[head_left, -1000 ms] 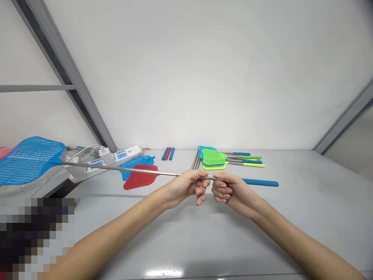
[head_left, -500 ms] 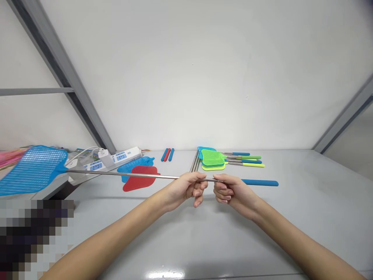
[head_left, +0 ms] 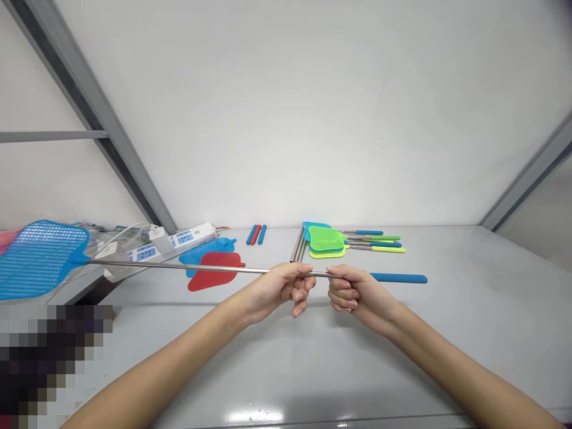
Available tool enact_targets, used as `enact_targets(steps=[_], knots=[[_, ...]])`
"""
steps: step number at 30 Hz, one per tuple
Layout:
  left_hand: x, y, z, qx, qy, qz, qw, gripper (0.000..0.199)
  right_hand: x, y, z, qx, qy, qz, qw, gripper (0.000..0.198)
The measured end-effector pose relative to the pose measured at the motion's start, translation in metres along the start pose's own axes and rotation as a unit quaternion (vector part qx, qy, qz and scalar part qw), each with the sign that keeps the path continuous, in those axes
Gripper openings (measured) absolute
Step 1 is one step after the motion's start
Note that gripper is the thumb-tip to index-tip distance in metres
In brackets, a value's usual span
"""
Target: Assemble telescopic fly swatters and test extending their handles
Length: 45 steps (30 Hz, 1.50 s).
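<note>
A blue fly swatter (head_left: 44,259) with a thin metal rod and a blue grip (head_left: 399,277) lies across the view, held above the table. My left hand (head_left: 290,287) pinches its rod near the middle, lower fingers loosely curled. Close by, my right hand (head_left: 351,288) is closed on the rod just before the blue grip. A short stretch of bare rod shows between the hands. Behind the rod lie a red swatter head (head_left: 217,270) and a blue swatter head (head_left: 190,256), partly overlapping.
Several swatters with a green head (head_left: 327,238) on top are stacked behind my hands, beside several metal rods (head_left: 298,245). Blue and red grips (head_left: 256,235) lie near the wall. A white power strip (head_left: 179,243) with plugs sits on the left. The grey table (head_left: 469,333) meets a white wall.
My left hand has slid slightly left along with the swatter head, and the gap between my hands has grown a little. My right hand stays nearly in place.
</note>
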<state>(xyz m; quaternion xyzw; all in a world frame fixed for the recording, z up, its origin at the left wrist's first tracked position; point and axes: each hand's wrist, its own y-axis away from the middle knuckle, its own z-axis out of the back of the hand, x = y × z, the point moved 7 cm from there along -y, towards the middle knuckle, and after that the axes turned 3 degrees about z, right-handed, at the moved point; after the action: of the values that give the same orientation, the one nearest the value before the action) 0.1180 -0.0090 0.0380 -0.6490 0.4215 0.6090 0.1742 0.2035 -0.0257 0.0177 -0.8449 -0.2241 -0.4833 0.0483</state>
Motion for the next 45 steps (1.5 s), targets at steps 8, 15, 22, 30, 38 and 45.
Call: enact_targets(steps=[8, 15, 22, 30, 38, 45], knots=[[-0.003, 0.003, -0.003, -0.008, -0.018, -0.006, 1.0, 0.032, 0.001, 0.002, 0.0, -0.005, 0.01, 0.001, 1.0, 0.034], [-0.002, 0.007, -0.002, -0.017, -0.023, -0.01, 1.0, 0.032, 0.001, 0.004, 0.0, -0.013, 0.026, 0.009, 1.0, 0.034], [-0.004, 0.007, -0.002, -0.018, -0.029, -0.014, 0.999, 0.031, 0.001, 0.004, 0.003, -0.012, 0.024, 0.006, 1.0, 0.034], [-0.003, 0.009, 0.0, -0.024, -0.025, -0.019, 0.999, 0.031, -0.002, 0.006, 0.003, -0.017, 0.029, 0.001, 0.999, 0.034], [-0.001, 0.011, 0.002, -0.014, -0.024, -0.026, 0.999, 0.03, -0.005, 0.005, 0.004, -0.015, 0.015, 0.002, 1.0, 0.033], [-0.001, 0.011, 0.005, -0.009, -0.023, -0.026, 0.999, 0.03, -0.005, 0.006, 0.005, -0.015, 0.009, 0.004, 1.0, 0.033]])
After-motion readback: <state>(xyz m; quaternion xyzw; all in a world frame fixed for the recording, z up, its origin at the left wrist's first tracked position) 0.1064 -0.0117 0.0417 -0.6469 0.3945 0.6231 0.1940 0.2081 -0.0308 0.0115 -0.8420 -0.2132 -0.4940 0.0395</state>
